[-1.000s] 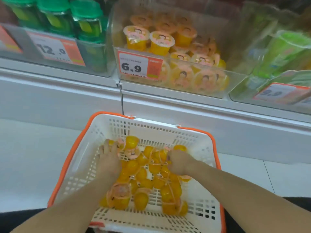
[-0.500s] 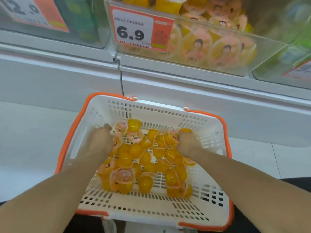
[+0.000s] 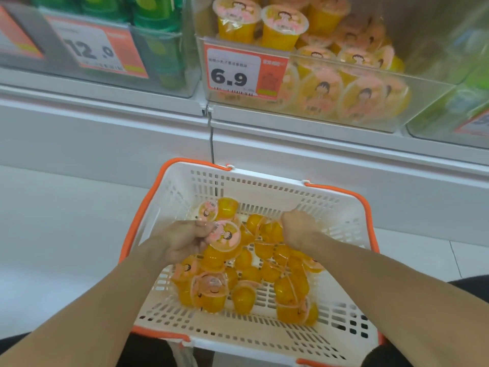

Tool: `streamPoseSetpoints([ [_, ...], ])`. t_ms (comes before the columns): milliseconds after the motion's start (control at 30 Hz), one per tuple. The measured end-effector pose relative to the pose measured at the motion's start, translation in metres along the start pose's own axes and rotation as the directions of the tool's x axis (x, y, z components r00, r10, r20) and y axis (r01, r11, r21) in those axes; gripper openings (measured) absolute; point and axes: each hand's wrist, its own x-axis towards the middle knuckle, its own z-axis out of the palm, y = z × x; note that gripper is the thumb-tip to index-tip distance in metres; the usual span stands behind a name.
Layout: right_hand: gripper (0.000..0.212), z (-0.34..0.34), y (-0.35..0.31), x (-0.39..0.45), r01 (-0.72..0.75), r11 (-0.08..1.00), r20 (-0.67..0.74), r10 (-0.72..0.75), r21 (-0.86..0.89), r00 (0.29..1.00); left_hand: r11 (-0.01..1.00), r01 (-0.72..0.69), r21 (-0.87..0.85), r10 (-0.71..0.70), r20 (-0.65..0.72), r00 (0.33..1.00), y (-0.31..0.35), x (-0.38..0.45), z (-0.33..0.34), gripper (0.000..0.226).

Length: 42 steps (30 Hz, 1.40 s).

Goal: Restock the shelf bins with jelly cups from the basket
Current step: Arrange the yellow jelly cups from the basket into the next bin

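Observation:
A white basket with an orange rim point(image 3: 344, 207) sits on my lap, holding several yellow jelly cups point(image 3: 248, 271) with pink lids. My left hand point(image 3: 182, 242) holds a jelly cup point(image 3: 226, 238) by its lid edge, lifted above the pile. My right hand point(image 3: 299, 229) is curled into the cups at the basket's far side, gripping a cup point(image 3: 272, 231) that it mostly hides. Above, a clear shelf bin point(image 3: 370, 112) tagged 6.9 holds the same yellow cups.
To the left stands a bin of green-lidded jars point(image 3: 158, 56) with a 12.9 price tag. A bin of green packs point(image 3: 455, 109) is at the right. A white shelf front point(image 3: 132, 144) runs below the bins, and pale floor tiles point(image 3: 53, 221) lie left of the basket.
My left hand has lifted one cup out of the pile and turned its lid toward me. My right hand stays buried among the cups. The view has tilted up toward the bins.

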Motion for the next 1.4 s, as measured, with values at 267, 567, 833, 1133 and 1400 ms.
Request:
streamPoseSetpoints([
  [267,0.013,-0.096,0.012,-0.041,0.402,0.882,-0.359,-0.303,0.245,0.883,0.961,-0.270,-0.059,0.276,0.288,0.917,0.045,-0.052,0.028,0.039],
  [567,0.005,-0.216,0.064,-0.125,0.621,0.715,-0.726,-0.607,-0.322,0.323,0.962,-0.163,0.220,0.075,0.360,0.930,0.131,-0.139,0.093,0.054],
  [833,0.020,-0.221,0.078,-0.139,0.533,0.698,-0.804,-0.592,-0.478,0.055,0.882,-0.322,0.343,0.139,0.464,0.875,0.135,-0.199,0.145,0.061],
  [1133,0.022,-0.215,0.046,-0.143,0.479,0.014,-0.479,0.071,0.878,0.875,0.858,-0.510,0.064,0.479,0.259,0.839,0.128,-0.191,0.177,0.039],
  [1400,0.029,-0.237,0.024,-0.135,0.413,-0.100,-0.394,0.168,0.905,0.904,0.679,-0.721,0.142,0.712,0.112,0.693,0.138,-0.181,0.188,0.054],
])
